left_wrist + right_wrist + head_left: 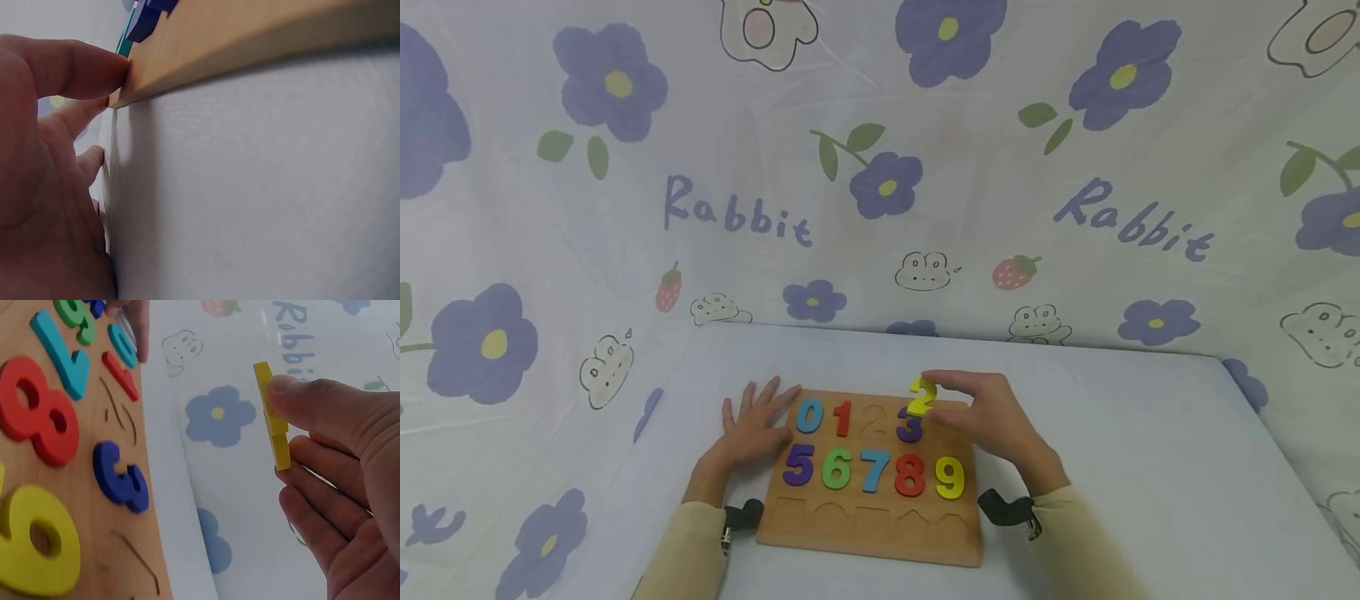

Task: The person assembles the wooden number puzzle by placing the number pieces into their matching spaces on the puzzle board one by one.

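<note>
In the head view my right hand (996,417) pinches a yellow number 2 piece (922,395) above the top row of a wooden number board (842,533). The right wrist view shows the piece (272,419) edge-on, gripped by thumb and fingers, clear of the board. An empty 2-shaped recess (873,419) lies between the red 1 (842,418) and the purple 3 (909,426). My left hand (751,433) has its fingers spread at the board's upper left corner. Its thumb (94,70) touches the board's edge in the left wrist view.
The light blue 0 (809,416) and a lower row from the purple 5 (799,465) to the yellow 9 (950,478) sit on the board. Another empty recess (139,559) shows beside the 3. Shallow outlines run along the near edge. White table (1150,467) surrounds the board; a printed curtain hangs behind.
</note>
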A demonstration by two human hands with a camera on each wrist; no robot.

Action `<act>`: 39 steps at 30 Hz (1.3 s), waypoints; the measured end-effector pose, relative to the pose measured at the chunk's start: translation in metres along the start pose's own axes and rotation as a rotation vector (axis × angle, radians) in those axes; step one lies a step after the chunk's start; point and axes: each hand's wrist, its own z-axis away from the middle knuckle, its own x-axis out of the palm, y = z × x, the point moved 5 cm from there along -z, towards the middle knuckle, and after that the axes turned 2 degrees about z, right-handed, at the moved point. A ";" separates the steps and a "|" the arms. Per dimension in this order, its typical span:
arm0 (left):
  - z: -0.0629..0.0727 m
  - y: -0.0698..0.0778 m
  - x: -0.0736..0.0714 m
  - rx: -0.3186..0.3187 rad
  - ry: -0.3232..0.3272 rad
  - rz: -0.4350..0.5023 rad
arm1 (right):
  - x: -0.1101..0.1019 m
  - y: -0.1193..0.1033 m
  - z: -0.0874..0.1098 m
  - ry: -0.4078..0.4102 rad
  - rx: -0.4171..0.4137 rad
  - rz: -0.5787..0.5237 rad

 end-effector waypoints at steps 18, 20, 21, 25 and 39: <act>0.000 -0.002 0.000 0.006 -0.002 -0.002 | 0.045 -0.020 -0.022 -0.080 -0.024 -0.028; 0.000 -0.001 0.000 0.006 -0.003 -0.001 | 0.050 -0.020 -0.023 -0.096 -0.017 -0.020; 0.000 -0.002 0.000 0.007 -0.002 -0.001 | 0.053 -0.019 -0.024 -0.105 -0.012 -0.020; -0.001 -0.003 0.001 0.009 -0.002 -0.001 | 0.063 -0.015 -0.024 -0.136 0.028 -0.017; -0.002 -0.005 0.002 0.016 0.007 0.001 | 0.096 0.005 -0.027 -0.232 0.114 -0.030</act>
